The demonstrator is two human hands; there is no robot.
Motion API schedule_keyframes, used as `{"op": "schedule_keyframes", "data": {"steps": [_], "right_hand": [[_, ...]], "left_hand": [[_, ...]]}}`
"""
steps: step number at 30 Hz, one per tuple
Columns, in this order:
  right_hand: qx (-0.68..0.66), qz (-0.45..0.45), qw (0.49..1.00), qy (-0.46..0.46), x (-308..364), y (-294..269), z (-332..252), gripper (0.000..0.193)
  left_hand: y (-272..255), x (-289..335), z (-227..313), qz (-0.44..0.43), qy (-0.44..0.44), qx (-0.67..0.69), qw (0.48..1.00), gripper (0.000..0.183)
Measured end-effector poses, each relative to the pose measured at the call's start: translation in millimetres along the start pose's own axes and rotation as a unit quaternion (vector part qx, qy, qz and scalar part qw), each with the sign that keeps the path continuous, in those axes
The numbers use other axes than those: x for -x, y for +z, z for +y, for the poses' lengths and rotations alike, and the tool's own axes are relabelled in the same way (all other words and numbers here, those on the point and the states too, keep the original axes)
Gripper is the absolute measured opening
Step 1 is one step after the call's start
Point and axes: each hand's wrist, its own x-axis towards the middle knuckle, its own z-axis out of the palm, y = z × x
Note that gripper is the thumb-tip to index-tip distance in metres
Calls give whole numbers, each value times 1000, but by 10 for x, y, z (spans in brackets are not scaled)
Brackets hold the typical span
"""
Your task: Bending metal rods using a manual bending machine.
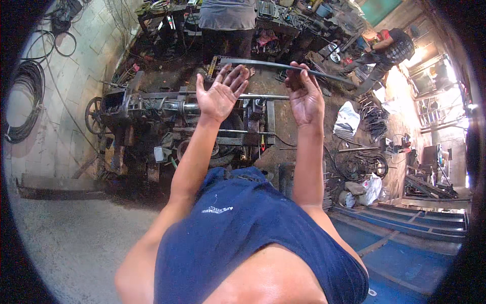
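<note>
Your right hand (307,99) grips the metal bar (268,64), its length running roughly 9 to 3 o'clock; your left hand (221,97) is spread, palm up, the bar just past its fingertips at 12.

Bar (268,63) stretching crosswise beyond left hand (223,96), passing at right hand's (306,96) fingers. Machine (164,105) sitting left, wheel (94,115) standing at its left end. Cable coil (25,104) hanging on left wall (63,101). Rods (373,119) lying right. Person (228,17) standing beyond bar, bench (278,26) stretching behind.
</note>
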Motion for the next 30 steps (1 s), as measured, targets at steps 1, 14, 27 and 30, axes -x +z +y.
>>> {"op": "schedule_keyframes", "data": {"steps": [1, 14, 27, 30], "right_hand": [[-23, -4, 999, -24, -10, -19, 10, 20], [-53, 97, 991, -77, 156, -123, 81, 10], [201, 160, 952, -167, 322, -976, -292, 17], [333, 155, 925, -98, 495, -1574, -515, 20]], "left_hand": [[19, -2, -23, 9, 3, 24, 1000, 84], [69, -117, -207, 6, -17, 27, 999, 83], [-465, -97, -181, 158, 6, -311, 937, 57], [-730, -98, -79, 179, 53, -501, 845, 44]]}}
